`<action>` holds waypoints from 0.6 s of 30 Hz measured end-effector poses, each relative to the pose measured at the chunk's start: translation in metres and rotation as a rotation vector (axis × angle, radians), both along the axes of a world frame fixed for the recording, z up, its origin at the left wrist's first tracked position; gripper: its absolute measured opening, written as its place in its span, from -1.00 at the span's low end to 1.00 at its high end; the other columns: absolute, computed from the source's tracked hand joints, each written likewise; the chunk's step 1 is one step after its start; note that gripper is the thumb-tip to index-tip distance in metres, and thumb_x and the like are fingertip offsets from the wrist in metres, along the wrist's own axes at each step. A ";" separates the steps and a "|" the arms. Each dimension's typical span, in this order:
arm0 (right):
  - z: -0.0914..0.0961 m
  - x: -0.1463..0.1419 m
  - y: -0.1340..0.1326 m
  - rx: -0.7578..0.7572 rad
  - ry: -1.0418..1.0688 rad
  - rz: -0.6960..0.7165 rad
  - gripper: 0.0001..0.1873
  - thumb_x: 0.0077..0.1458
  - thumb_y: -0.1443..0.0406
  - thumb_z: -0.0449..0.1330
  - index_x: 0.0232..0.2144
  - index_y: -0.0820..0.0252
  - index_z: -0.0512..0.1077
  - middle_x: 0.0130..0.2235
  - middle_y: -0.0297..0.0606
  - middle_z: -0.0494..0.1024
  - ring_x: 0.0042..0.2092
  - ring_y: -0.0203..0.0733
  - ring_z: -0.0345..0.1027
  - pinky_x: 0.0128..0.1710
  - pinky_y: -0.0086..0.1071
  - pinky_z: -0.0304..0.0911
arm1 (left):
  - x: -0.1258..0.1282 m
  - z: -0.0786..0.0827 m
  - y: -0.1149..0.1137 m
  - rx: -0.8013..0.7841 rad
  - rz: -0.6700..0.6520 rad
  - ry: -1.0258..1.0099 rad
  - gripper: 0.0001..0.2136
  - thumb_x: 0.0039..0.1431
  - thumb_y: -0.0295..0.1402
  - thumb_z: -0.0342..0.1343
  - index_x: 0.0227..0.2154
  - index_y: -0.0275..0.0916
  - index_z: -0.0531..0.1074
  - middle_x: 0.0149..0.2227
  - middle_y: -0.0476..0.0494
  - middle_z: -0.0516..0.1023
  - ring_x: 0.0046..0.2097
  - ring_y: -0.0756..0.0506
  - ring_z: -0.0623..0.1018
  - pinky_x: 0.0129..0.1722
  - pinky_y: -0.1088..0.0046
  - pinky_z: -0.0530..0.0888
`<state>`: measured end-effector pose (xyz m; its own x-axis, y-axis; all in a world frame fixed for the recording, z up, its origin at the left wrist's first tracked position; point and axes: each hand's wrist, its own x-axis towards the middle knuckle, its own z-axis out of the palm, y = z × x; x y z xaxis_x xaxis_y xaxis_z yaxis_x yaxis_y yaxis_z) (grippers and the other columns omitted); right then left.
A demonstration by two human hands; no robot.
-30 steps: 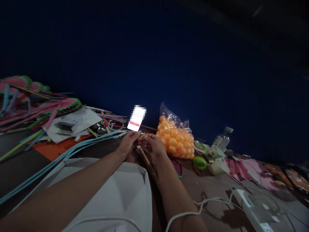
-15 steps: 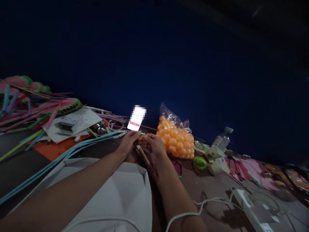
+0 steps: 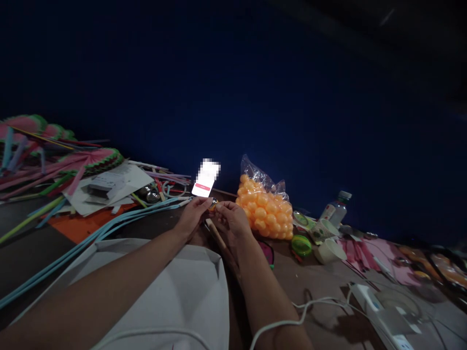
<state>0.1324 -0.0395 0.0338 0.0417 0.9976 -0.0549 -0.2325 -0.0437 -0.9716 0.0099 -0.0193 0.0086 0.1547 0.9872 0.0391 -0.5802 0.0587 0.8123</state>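
My left hand (image 3: pixel 192 215) and my right hand (image 3: pixel 232 215) meet near the middle, fingers pinched close together. Between their fingertips is a small shiny round piece (image 3: pixel 214 201) with some orange on it; its kind is too small to tell. Just beyond them a lit phone (image 3: pixel 204 187) stands tilted, its screen partly blurred out. A wooden stick (image 3: pixel 219 236) lies below my hands and runs under my right forearm. To the right of my right hand sits a clear plastic bag (image 3: pixel 263 211) full of orange balls.
Light blue tubes (image 3: pixel 109 226), paper sheets (image 3: pixel 127 182) and watermelon-patterned fans (image 3: pixel 95 158) crowd the left. A large white sheet or bag (image 3: pixel 175 291) lies under my left forearm. On the right are a green striped ball (image 3: pixel 301 246), paper cup (image 3: pixel 330 252), bottle (image 3: pixel 337 208), cable (image 3: pixel 280 323) and power strip (image 3: pixel 368 301).
Both hands stay nearly still, fingertips together on the small shiny piece. The view has shifted very slightly.
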 end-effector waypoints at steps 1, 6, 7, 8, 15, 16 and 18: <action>0.001 0.000 0.000 -0.003 -0.012 -0.003 -0.80 -0.27 0.25 0.33 -0.54 0.21 0.43 -0.65 -0.42 0.44 -0.63 -0.43 0.15 -0.62 -0.53 0.06 | 0.000 0.000 0.000 0.002 -0.004 0.001 -0.69 -0.15 -0.20 0.32 -0.42 -0.30 0.43 -0.47 -0.01 0.50 -0.44 0.02 0.49 -0.36 0.47 0.44; 0.004 0.000 -0.001 -0.023 -0.053 -0.003 -0.80 -0.28 0.24 0.33 -0.56 0.20 0.41 -0.69 -0.45 0.39 -0.66 -0.43 0.13 -0.65 -0.53 0.01 | 0.000 -0.002 0.001 0.008 -0.011 0.000 -0.71 -0.12 -0.22 0.31 -0.41 -0.30 0.42 -0.47 0.00 0.50 -0.44 0.03 0.48 -0.37 0.49 0.43; 0.004 0.000 -0.001 -0.021 -0.054 -0.004 -0.80 -0.28 0.23 0.32 -0.56 0.20 0.41 -0.70 -0.45 0.38 -0.66 -0.43 0.13 -0.65 -0.53 0.01 | 0.000 -0.002 0.001 0.008 -0.010 0.001 -0.71 -0.12 -0.22 0.31 -0.41 -0.30 0.42 -0.48 0.00 0.50 -0.45 0.03 0.48 -0.38 0.50 0.42; 0.004 0.000 0.000 -0.019 -0.055 -0.003 -0.80 -0.27 0.24 0.32 -0.56 0.21 0.41 -0.70 -0.45 0.38 -0.66 -0.43 0.13 -0.65 -0.53 0.00 | 0.000 -0.001 0.001 0.007 -0.007 0.001 -0.71 -0.13 -0.23 0.31 -0.42 -0.30 0.42 -0.48 0.01 0.49 -0.45 0.04 0.48 -0.39 0.50 0.42; -0.002 -0.002 0.002 0.012 -0.029 -0.014 -0.81 -0.25 0.26 0.33 -0.55 0.19 0.40 -0.66 -0.43 0.42 -0.59 -0.38 0.25 -0.60 -0.52 0.13 | -0.001 0.000 -0.001 0.017 -0.006 0.007 -0.71 -0.13 -0.21 0.31 -0.42 -0.29 0.42 -0.48 0.00 0.49 -0.44 0.02 0.48 -0.36 0.47 0.44; -0.004 -0.002 0.003 0.018 -0.019 -0.019 -0.81 -0.25 0.26 0.33 -0.55 0.19 0.40 -0.65 -0.43 0.42 -0.58 -0.36 0.28 -0.58 -0.51 0.17 | -0.001 0.000 0.000 0.018 -0.004 0.006 -0.71 -0.13 -0.21 0.31 -0.41 -0.29 0.42 -0.47 0.00 0.50 -0.44 0.02 0.49 -0.36 0.47 0.44; -0.007 -0.002 0.004 0.031 0.001 -0.029 -0.81 -0.25 0.27 0.33 -0.54 0.18 0.39 -0.65 -0.42 0.42 -0.53 -0.31 0.34 -0.54 -0.48 0.23 | -0.001 -0.001 0.000 0.024 -0.003 0.004 -0.71 -0.12 -0.21 0.30 -0.41 -0.29 0.42 -0.47 0.00 0.50 -0.43 0.02 0.49 -0.36 0.47 0.44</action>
